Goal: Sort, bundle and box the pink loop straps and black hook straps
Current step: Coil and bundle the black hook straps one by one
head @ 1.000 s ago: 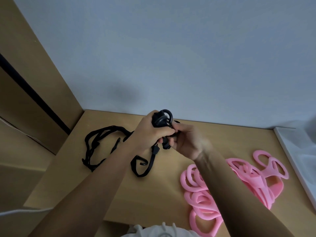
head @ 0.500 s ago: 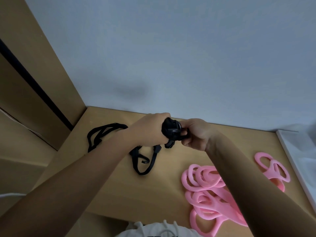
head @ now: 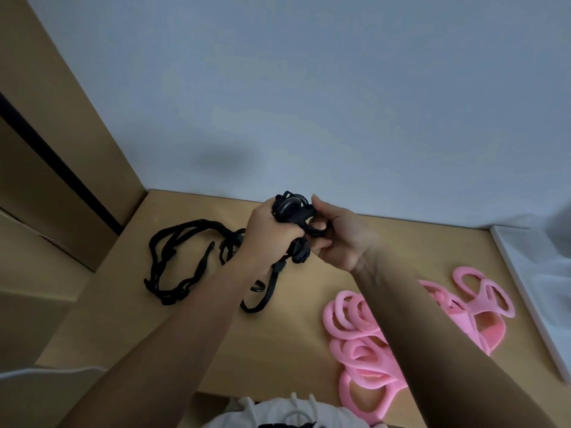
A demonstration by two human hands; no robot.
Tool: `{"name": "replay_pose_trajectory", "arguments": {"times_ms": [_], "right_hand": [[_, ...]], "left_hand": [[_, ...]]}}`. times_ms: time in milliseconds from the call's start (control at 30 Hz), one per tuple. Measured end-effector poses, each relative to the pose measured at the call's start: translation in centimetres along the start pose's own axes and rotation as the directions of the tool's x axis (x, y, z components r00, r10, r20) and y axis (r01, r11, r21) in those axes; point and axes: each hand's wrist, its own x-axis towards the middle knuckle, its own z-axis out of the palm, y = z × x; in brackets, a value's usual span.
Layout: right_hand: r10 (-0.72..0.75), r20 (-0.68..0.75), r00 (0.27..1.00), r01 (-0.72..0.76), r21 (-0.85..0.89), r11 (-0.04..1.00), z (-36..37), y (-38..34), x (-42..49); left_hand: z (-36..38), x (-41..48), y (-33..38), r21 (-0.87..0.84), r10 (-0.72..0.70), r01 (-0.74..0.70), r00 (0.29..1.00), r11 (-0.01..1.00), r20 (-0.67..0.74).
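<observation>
While I look down from the head view, my left hand is curled tight around a bunch of the black hook straps, holding their hooked ends up above the surface near the back wall. My right hand meets it from the other side, its fingers bent around the same black bunch, with one hook looped between thumb and fingers. Both hands touch at the bundle.

From my left fist the rest of the black straps hang down and trail to the left, lying in a loose tangle on the surface, and one bare hook rests just beside my left forearm.

To the right, the pink loop straps lie in an overlapping heap on the surface, partly hidden under my right forearm and well apart from the black ones. Beyond them, at the right edge, sits a white box; I cannot tell what is in it.
</observation>
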Motion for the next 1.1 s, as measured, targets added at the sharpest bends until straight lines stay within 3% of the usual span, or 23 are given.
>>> {"name": "replay_pose_trajectory", "arguments": {"times_ms": [267, 467, 600, 833, 933, 1100], "right_hand": [[0.030, -0.009, 1.000, -0.031, -0.134, 0.990, -0.1, 0.9, 0.1], [-0.019, -0.058, 0.998, 0.000, -0.309, 0.951, -1.0, 1.5, 0.4], [-0.036, -0.018, 0.999, 0.024, -0.460, 0.888, -0.7, 0.1, -0.4], [0.000, -0.090, 0.996, -0.053, -0.595, 0.802, -0.1, -2.4, 0.5], [0.055, -0.057, 0.997, -0.078, -0.639, 0.765, -0.3, -2.9, 0.5], [0.028, -0.054, 0.998, -0.059, -0.753, 0.656, -0.3, -2.1, 0.6]], "left_hand": [[-0.5, -0.8, -0.3, -0.034, 0.005, -0.001, 0.995, 0.999, 0.101], [-0.8, -1.9, 0.2, 0.063, 0.031, -0.058, 0.928, 0.996, 0.372], [-1.0, -1.7, 0.6, 0.211, 0.035, -0.135, 0.907, 0.968, 0.420], [-1.3, -2.2, 1.3, 0.356, -0.126, -0.088, 0.835, 0.930, 0.535], [-1.5, -2.9, 1.2, 0.402, -0.181, -0.082, 0.798, 0.912, 0.574], [-1.9, -1.6, 2.0, 0.632, -0.304, -0.217, 0.733, 0.744, 0.609]]}}
